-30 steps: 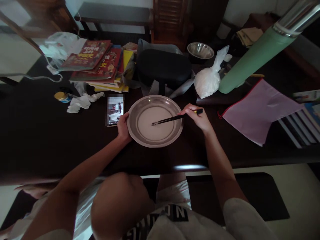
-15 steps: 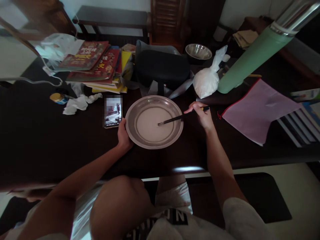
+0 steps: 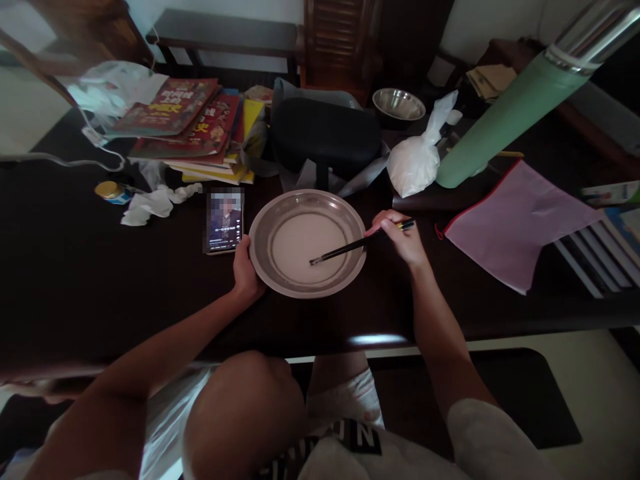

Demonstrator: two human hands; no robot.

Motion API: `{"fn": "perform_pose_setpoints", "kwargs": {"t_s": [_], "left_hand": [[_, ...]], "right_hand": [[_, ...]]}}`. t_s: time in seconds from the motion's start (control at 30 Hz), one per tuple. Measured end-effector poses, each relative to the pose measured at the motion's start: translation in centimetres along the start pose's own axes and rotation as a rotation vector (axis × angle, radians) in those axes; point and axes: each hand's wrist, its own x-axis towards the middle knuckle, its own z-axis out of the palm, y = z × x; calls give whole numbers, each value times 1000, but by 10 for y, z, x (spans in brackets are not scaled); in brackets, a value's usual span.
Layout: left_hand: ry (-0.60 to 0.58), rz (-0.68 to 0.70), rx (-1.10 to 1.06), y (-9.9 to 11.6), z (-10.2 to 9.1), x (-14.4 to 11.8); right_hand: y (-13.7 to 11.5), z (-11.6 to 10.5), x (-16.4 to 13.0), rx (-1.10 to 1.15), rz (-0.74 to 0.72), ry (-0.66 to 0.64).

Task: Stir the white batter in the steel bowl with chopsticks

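Note:
A round metal basin (image 3: 307,287) with whitish contents (image 3: 305,240) rests on the dark table in front of me. My left hand (image 3: 246,270) grips the basin's left rim, its thumb on the edge and the other fingers hidden beneath. In my right hand (image 3: 397,233) is a pair of dark chopsticks (image 3: 345,249), fingers closed round their upper ends. They cross the basin's right rim, and their tips touch or dip into the whitish contents; which of the two I cannot tell. Just left of the basin, a phone (image 3: 225,223) with its screen lit lies near my left hand.
Behind the basin sits a black case (image 3: 325,130). Books (image 3: 185,127), crumpled tissue (image 3: 150,207) and a small jar (image 3: 113,192) are to the left. A tied bag of white powder (image 3: 413,167), a green flask (image 3: 510,120) and a pink pouch (image 3: 520,227) are to the right.
The chopstick tips have moved slightly left and toward me inside the basin, with my right hand shifting a little. My left hand keeps its hold. The phone's picture has changed.

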Motion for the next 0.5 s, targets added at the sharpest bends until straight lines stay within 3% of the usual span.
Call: {"fn": "perform_pose_setpoints", "kwargs": {"t_s": [0.1, 0.23, 0.43, 0.5], "left_hand": [[-7, 14, -11, 1, 2, -1], [38, 6, -35, 3, 3, -3], [9, 2, -20, 0, 1, -1], [10, 13, -13, -1, 0, 0]], "right_hand": [[2, 2, 0, -2, -2, -48], [4, -3, 0, 34, 2, 70], [2, 1, -1, 9, 14, -78], [0, 1, -1, -11, 9, -23]]}}
